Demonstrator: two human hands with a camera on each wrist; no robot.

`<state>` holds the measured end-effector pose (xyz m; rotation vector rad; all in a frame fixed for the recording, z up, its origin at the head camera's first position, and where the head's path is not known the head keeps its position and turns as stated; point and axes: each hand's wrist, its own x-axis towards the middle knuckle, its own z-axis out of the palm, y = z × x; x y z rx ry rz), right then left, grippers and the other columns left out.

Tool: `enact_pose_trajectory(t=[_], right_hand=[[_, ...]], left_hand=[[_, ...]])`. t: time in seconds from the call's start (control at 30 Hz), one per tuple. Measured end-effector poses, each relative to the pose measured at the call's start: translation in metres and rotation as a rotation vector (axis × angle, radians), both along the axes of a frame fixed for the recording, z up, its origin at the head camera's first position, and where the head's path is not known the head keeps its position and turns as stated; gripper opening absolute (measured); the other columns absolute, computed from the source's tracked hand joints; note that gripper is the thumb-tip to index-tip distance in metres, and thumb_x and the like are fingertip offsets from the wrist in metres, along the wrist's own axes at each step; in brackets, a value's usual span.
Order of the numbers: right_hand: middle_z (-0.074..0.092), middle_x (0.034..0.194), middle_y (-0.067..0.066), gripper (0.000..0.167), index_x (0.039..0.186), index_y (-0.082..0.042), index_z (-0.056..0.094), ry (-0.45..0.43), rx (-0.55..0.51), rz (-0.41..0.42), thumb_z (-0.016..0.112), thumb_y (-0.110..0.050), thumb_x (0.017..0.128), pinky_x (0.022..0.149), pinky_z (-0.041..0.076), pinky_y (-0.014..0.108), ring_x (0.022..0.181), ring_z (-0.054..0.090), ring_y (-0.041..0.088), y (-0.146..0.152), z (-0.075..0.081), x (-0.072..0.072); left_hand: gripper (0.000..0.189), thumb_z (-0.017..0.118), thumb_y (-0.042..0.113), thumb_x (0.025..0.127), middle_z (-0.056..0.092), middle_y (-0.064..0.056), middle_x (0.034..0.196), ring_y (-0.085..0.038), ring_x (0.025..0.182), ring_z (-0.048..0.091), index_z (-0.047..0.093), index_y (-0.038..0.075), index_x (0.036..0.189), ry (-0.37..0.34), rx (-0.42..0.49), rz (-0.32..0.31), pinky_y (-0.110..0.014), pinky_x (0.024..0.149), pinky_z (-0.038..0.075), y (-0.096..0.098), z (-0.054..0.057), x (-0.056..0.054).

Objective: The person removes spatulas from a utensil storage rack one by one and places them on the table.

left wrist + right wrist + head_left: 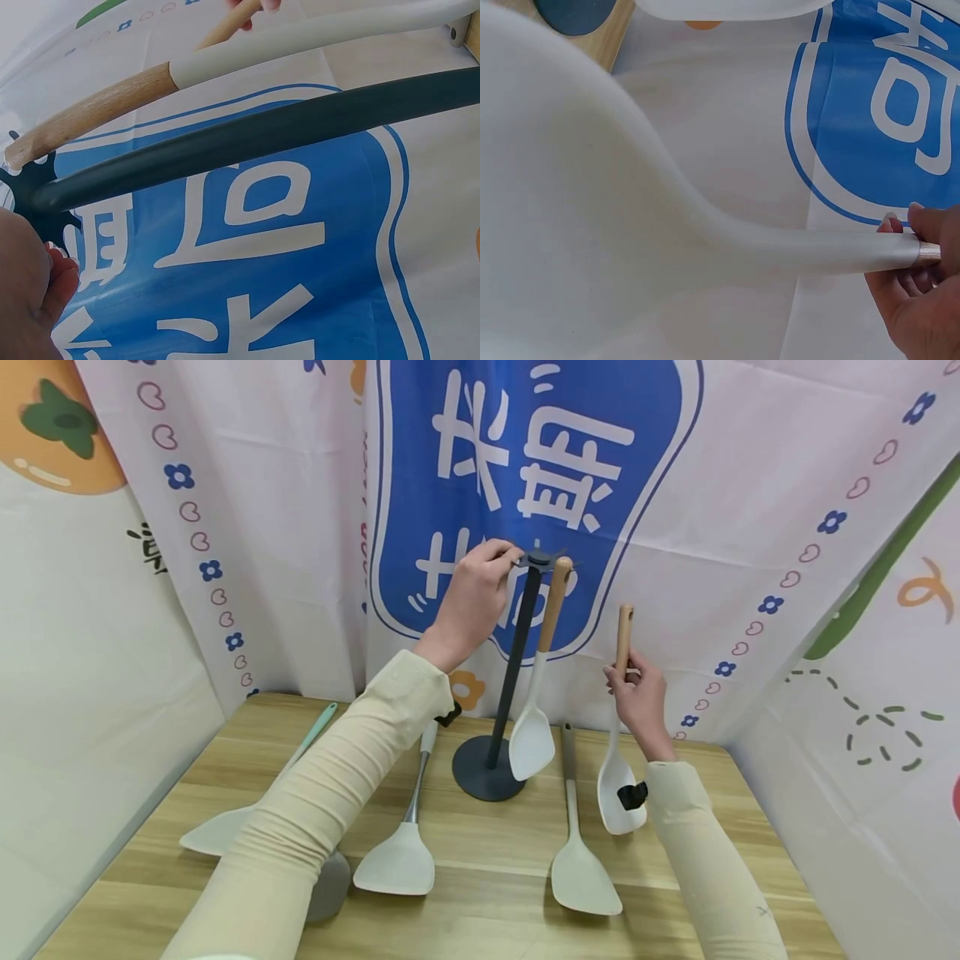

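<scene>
Held spatula (613,789), wooden-handled: gripped by the handle in the right hand (641,697), white head below that hand, right of the stand (513,668). Left hand (474,597): pinches the stand's hooked top. Stand, dark: one, upright. Hanging spatula (533,731), wooden-handled: one, on the stand, between the hands. Lying on the surface (480,852), four: green-handled spatula (225,831); steel-necked spatula (397,860); grey-handled spatula (581,872); grey utensil (330,885), partly hidden.
</scene>
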<state>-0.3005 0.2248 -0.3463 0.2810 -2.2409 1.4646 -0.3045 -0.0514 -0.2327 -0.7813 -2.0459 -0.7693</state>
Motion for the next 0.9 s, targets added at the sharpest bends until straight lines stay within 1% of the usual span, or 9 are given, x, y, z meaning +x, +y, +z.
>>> enact_pose_trajectory(t=[0.1, 0.17, 0.27, 0.47, 0.53, 0.6, 0.67, 0.77, 0.9], right_hand=[[0.059, 0.107, 0.028, 0.044, 0.140, 0.009, 0.054, 0.002, -0.002, -0.016, 0.063, 0.003, 0.097, 0.067, 0.061, 0.021, 0.071, 0.063, 0.000, 0.009, -0.015, -0.011], [0.060, 0.107, 0.026, 0.045, 0.141, 0.007, 0.054, 0.001, -0.002, -0.020, 0.063, 0.000, 0.098, 0.065, 0.059, 0.016, 0.072, 0.065, 0.005, 0.015, -0.022, -0.016], [0.060, 0.107, 0.024, 0.047, 0.143, 0.004, 0.053, -0.008, 0.012, -0.031, 0.064, -0.001, 0.098, 0.065, 0.059, 0.015, 0.075, 0.067, 0.012, 0.019, -0.028, -0.016], [0.060, 0.105, 0.021, 0.048, 0.144, 0.002, 0.053, -0.031, 0.032, -0.054, 0.064, 0.000, 0.098, 0.068, 0.062, 0.023, 0.077, 0.068, 0.017, 0.026, -0.035, -0.014], [0.061, 0.105, 0.022, 0.047, 0.143, 0.003, 0.054, -0.040, 0.040, -0.060, 0.064, 0.000, 0.097, 0.067, 0.062, 0.023, 0.078, 0.069, 0.021, 0.028, -0.037, -0.014], [0.061, 0.106, 0.022, 0.046, 0.142, 0.004, 0.054, -0.053, 0.052, -0.065, 0.064, 0.000, 0.097, 0.066, 0.061, 0.020, 0.080, 0.069, 0.027, 0.031, -0.039, -0.014], [0.061, 0.106, 0.023, 0.045, 0.141, 0.005, 0.055, -0.067, 0.063, -0.070, 0.064, 0.000, 0.098, 0.064, 0.059, 0.016, 0.081, 0.069, 0.029, 0.033, -0.042, -0.013], [0.061, 0.107, 0.023, 0.044, 0.141, 0.005, 0.055, -0.078, 0.074, -0.079, 0.064, 0.000, 0.098, 0.063, 0.058, 0.015, 0.077, 0.069, 0.023, 0.037, -0.045, -0.012], [0.061, 0.105, 0.024, 0.040, 0.137, 0.005, 0.058, -0.079, 0.087, -0.094, 0.065, 0.000, 0.097, 0.061, 0.058, 0.015, 0.068, 0.063, 0.005, 0.043, -0.050, -0.011]], left_hand=[[0.028, 0.049, -0.003, 0.105, 0.068, -0.017, 0.119, -0.026, 0.112, 0.064, 0.070, -0.006, 0.122, -0.017, 0.007, -0.001, -0.026, 0.102, 0.053, 0.000, 0.001, 0.000], [0.028, 0.049, -0.002, 0.105, 0.067, -0.017, 0.120, -0.026, 0.113, 0.064, 0.070, -0.006, 0.123, -0.030, 0.010, 0.001, -0.025, 0.102, 0.052, 0.000, 0.001, 0.000], [0.028, 0.049, -0.002, 0.105, 0.067, -0.017, 0.120, -0.027, 0.113, 0.064, 0.070, -0.006, 0.123, -0.045, 0.013, 0.001, -0.025, 0.103, 0.052, 0.000, 0.001, 0.001], [0.028, 0.049, -0.001, 0.105, 0.067, -0.017, 0.120, -0.027, 0.114, 0.064, 0.069, -0.006, 0.123, -0.049, 0.020, -0.003, -0.025, 0.103, 0.052, 0.001, 0.001, 0.000], [0.028, 0.049, -0.001, 0.105, 0.067, -0.017, 0.120, -0.026, 0.114, 0.064, 0.069, -0.006, 0.124, -0.050, 0.021, -0.004, -0.025, 0.103, 0.052, 0.001, 0.000, 0.000], [0.028, 0.049, -0.001, 0.105, 0.067, -0.017, 0.120, -0.026, 0.113, 0.064, 0.069, -0.006, 0.124, -0.049, 0.021, -0.004, -0.025, 0.103, 0.052, 0.001, 0.000, 0.000], [0.028, 0.049, -0.001, 0.105, 0.067, -0.017, 0.120, -0.026, 0.113, 0.064, 0.069, -0.006, 0.124, -0.048, 0.022, -0.004, -0.025, 0.103, 0.052, 0.001, 0.000, 0.001], [0.028, 0.049, -0.001, 0.105, 0.067, -0.017, 0.120, -0.026, 0.113, 0.064, 0.069, -0.006, 0.124, -0.044, 0.027, -0.006, -0.025, 0.103, 0.052, 0.002, 0.001, 0.001], [0.028, 0.049, -0.001, 0.105, 0.067, -0.017, 0.120, -0.026, 0.113, 0.064, 0.069, -0.006, 0.124, -0.042, 0.029, -0.009, -0.025, 0.103, 0.052, 0.002, 0.001, 0.002]])
